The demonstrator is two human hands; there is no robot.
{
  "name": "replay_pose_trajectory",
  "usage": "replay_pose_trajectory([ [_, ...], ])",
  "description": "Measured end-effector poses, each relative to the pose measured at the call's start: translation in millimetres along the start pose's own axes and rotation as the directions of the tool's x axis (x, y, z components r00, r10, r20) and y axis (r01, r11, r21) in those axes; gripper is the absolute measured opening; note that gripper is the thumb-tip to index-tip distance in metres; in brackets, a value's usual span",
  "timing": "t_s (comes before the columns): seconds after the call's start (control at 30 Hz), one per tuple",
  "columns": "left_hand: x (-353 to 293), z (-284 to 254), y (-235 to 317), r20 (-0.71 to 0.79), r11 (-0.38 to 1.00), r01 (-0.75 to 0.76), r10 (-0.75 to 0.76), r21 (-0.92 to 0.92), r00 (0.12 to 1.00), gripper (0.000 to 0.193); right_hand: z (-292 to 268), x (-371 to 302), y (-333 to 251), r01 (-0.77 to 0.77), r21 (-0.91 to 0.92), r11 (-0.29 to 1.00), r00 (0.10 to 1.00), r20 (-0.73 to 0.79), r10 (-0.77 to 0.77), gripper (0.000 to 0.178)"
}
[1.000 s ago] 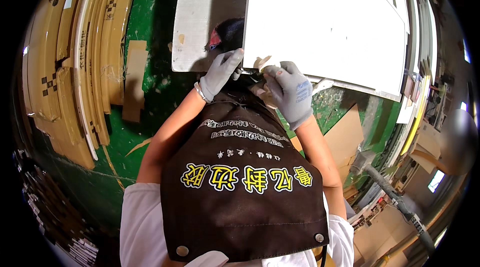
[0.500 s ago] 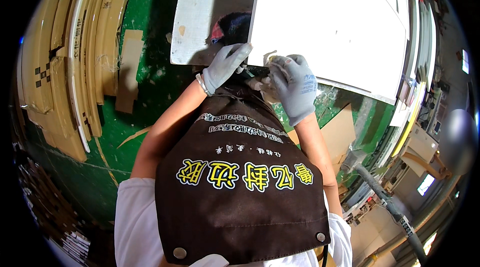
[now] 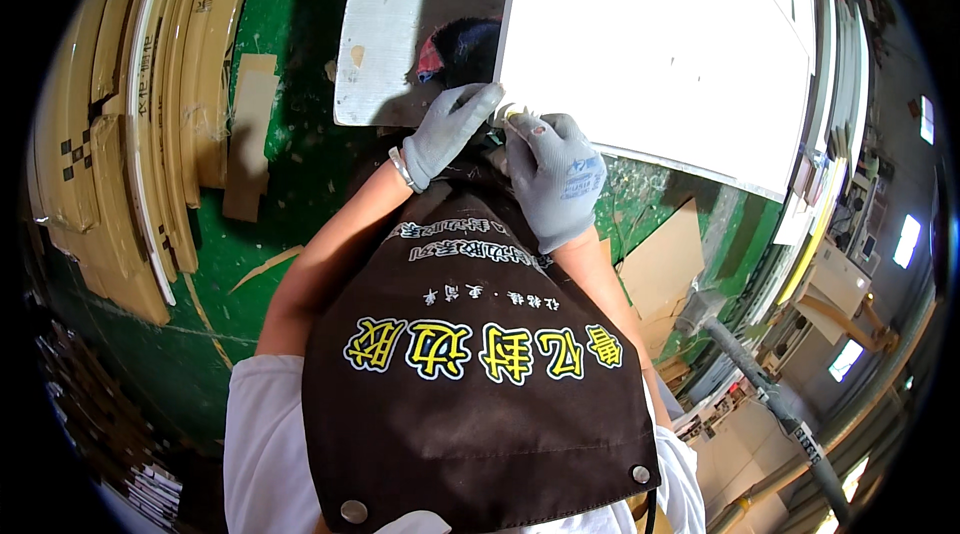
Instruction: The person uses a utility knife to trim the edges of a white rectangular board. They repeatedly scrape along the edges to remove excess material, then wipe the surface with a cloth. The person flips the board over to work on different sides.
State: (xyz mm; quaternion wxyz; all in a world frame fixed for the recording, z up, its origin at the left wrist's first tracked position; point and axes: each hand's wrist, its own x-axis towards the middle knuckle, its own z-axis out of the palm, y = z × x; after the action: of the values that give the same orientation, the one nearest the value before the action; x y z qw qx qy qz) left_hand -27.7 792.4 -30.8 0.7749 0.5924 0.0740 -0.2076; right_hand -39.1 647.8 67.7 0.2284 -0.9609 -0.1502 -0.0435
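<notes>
Head view: left hand (image 3: 447,134) and right hand (image 3: 556,177), both gloved, pinching a small pale piece (image 3: 513,114) between fingertips against white panel (image 3: 660,44) corner.

Both hands (image 3: 505,149) meet at the panel's (image 3: 660,44) near corner, curved boards (image 3: 150,134) stacked left.

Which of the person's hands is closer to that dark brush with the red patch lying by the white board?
The left. The left hand reaches up just below the dark brush, its fingertips close beside it. The right hand sits lower and further right, at the white board's corner.
</notes>
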Motion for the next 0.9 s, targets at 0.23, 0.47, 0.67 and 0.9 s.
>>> replay_pose_trajectory([
  [0.23, 0, 2, 2, -0.024, 0.998, -0.011, 0.01, -0.054, 1.0, 0.042, 0, 2, -9, -0.039, 0.026, 0.999, 0.999, 0.016, 0.038, 0.014],
  [0.47, 3, -6, 5, 0.082, 0.979, 0.179, -0.171, -0.101, 0.982, 0.043, 6, -20, -15, -0.063, 0.142, 0.988, 0.902, 0.431, -0.005, 0.017],
  [0.67, 4, -3, 3, -0.027, 0.998, -0.056, 0.057, 0.029, 0.998, 0.039, -15, 4, 4, -0.195, 0.241, 0.951, 0.981, 0.059, 0.186, 0.009],
  [0.9, 1, -11, 1, 0.069, 0.997, 0.056, -0.051, -0.062, 0.996, 0.039, 16, -26, -13, -0.117, 0.336, 0.935, 0.903, 0.429, -0.042, 0.014],
])
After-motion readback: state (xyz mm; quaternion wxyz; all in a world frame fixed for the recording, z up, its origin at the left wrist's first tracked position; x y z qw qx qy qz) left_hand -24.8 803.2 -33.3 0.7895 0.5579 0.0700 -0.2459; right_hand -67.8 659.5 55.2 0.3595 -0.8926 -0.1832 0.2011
